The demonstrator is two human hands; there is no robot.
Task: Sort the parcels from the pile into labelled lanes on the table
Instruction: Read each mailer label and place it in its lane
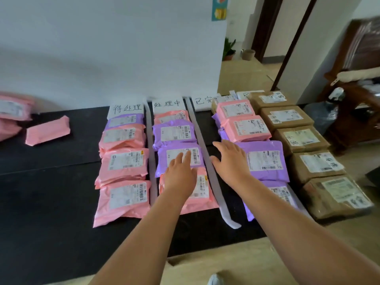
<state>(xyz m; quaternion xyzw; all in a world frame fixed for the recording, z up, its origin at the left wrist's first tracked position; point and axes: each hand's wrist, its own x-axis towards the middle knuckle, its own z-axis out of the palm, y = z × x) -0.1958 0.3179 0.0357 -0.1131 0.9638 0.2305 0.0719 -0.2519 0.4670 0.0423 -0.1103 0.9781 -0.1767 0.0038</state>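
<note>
Pink and purple mailer parcels lie in lanes on a black table (51,202), split by white strips (202,145). My left hand (180,174) rests flat, fingers apart, on a purple parcel (174,159) in the second lane, over a pink parcel (202,192). My right hand (230,159) is open, palm down, at the left edge of a large purple parcel (265,159) in the third lane. Neither hand grips anything. The pile of pink parcels (12,114) sits at the far left, with one loose pink parcel (48,130) beside it.
White paper lane labels (127,109) stand along the wall side. A row of brown parcels (302,138) fills the rightmost lane near the table's right edge. A dark wooden chair (357,112) stands to the right. The table's near edge meets a light floor.
</note>
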